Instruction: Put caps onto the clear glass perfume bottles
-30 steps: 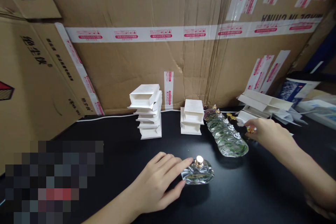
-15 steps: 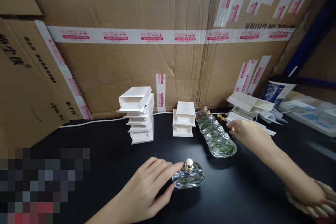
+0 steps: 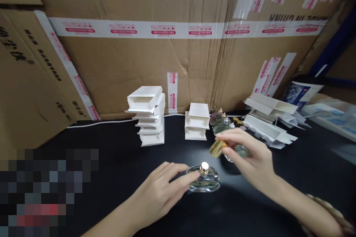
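Observation:
A clear glass perfume bottle with a gold spray top stands upright on the black table. My left hand steadies it from the left, with fingers on its shoulder and side. My right hand pinches a shiny gold cap between thumb and fingers, tilted, above and to the right of the bottle. Behind that hand, a row of perfume bottles is partly hidden. Several small caps, some gold, lie just right of the row.
White open boxes stand in a tall stack and a short stack; more white boxes lie at right. Behind them rises a taped cardboard wall. A blue-white cup stands at the far right.
My right hand has come from beside the bottle row toward the single bottle, carrying a gold cap. My left index finger has shifted closer to the bottle's neck. The view has tilted slightly.

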Action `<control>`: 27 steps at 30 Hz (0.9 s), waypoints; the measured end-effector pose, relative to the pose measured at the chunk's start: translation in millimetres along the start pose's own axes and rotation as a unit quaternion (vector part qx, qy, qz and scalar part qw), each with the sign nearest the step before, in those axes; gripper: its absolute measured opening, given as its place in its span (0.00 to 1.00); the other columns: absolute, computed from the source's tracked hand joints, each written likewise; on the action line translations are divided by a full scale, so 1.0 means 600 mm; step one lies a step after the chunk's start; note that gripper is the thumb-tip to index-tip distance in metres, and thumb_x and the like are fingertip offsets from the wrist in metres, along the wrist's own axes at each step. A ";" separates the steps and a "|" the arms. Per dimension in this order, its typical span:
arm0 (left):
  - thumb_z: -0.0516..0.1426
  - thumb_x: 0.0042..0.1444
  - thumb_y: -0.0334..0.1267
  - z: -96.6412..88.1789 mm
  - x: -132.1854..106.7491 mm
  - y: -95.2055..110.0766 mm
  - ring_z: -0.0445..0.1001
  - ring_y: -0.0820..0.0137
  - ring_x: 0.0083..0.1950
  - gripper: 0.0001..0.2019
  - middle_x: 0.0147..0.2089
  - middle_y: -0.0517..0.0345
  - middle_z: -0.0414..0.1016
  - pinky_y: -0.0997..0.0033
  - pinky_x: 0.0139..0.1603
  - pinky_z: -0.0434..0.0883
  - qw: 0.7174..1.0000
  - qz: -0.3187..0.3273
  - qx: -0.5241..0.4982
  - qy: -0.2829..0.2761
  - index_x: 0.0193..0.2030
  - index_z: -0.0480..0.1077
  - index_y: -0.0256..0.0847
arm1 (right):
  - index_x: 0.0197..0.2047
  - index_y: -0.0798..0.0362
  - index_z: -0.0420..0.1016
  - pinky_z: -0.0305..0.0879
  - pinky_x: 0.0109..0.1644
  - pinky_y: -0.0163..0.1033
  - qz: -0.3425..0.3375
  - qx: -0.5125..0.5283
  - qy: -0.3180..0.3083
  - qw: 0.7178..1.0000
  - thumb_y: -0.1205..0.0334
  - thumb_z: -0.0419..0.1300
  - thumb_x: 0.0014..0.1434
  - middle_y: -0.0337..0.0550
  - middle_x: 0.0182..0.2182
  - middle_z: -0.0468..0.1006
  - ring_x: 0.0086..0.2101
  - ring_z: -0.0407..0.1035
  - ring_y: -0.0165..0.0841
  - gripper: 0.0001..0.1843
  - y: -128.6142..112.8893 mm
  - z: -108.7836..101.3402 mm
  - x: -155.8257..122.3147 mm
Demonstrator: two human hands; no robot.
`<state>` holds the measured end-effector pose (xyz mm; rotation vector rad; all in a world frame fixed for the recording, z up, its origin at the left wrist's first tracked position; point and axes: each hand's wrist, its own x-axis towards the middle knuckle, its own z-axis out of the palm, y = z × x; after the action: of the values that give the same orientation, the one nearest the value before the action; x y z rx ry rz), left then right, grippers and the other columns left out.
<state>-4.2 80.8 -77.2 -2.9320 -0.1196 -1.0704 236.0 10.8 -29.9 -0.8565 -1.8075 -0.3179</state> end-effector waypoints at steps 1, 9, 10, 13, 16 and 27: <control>0.50 0.61 0.25 0.001 0.000 0.000 0.65 0.72 0.45 0.22 0.52 0.53 0.66 0.71 0.47 0.62 1.000 -0.001 -0.005 0.006 0.61 0.58 0.42 | 0.48 0.52 0.69 0.64 0.34 0.28 -0.005 0.024 -0.009 1.000 0.71 0.58 0.59 0.41 0.40 0.71 0.34 0.66 0.23 0.13 -0.006 0.007 -0.003; 0.51 0.61 0.27 0.006 -0.001 0.001 0.66 0.71 0.46 0.21 0.51 0.53 0.67 0.70 0.47 0.64 0.999 -0.019 -0.023 0.015 0.61 0.58 0.42 | 0.45 0.62 0.73 0.68 0.43 0.29 -0.079 0.064 -0.035 0.994 0.73 0.61 0.56 0.47 0.39 0.73 0.39 0.68 0.26 0.12 -0.019 0.024 0.001; 0.51 0.62 0.27 0.005 0.000 0.001 0.66 0.72 0.47 0.20 0.51 0.53 0.67 0.70 0.47 0.64 0.999 -0.021 -0.026 0.015 0.60 0.58 0.41 | 0.44 0.62 0.73 0.68 0.41 0.30 -0.086 0.063 -0.043 0.993 0.72 0.61 0.56 0.48 0.38 0.73 0.39 0.69 0.26 0.11 -0.018 0.025 0.000; 0.52 0.62 0.29 0.000 0.005 0.004 0.67 0.73 0.48 0.18 0.51 0.53 0.68 0.72 0.48 0.64 0.999 -0.019 -0.026 0.014 0.59 0.58 0.38 | 0.44 0.60 0.74 0.69 0.38 0.30 -0.095 0.062 -0.051 0.992 0.70 0.62 0.56 0.47 0.38 0.73 0.37 0.69 0.27 0.11 -0.018 0.030 -0.003; 0.52 0.62 0.29 -0.004 0.010 0.007 0.68 0.74 0.49 0.17 0.51 0.53 0.69 0.72 0.49 0.64 0.999 -0.021 -0.018 0.016 0.58 0.58 0.37 | 0.44 0.60 0.74 0.69 0.38 0.30 -0.085 0.083 -0.045 0.992 0.73 0.64 0.53 0.47 0.37 0.73 0.36 0.69 0.27 0.13 -0.019 0.036 -0.007; 0.53 0.61 0.29 -0.003 0.013 0.007 0.68 0.73 0.46 0.16 0.48 0.54 0.70 0.72 0.46 0.64 1.000 -0.017 -0.003 0.022 0.56 0.60 0.36 | 0.42 0.58 0.71 0.57 0.23 0.25 -0.026 0.169 -0.055 0.984 0.75 0.64 0.49 0.42 0.29 0.70 0.24 0.59 0.21 0.16 -0.004 0.057 -0.024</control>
<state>0.6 77.2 -70.8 -2.9206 -0.1664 -1.1412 212.6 23.1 -56.3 -0.5975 -1.9175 0.0077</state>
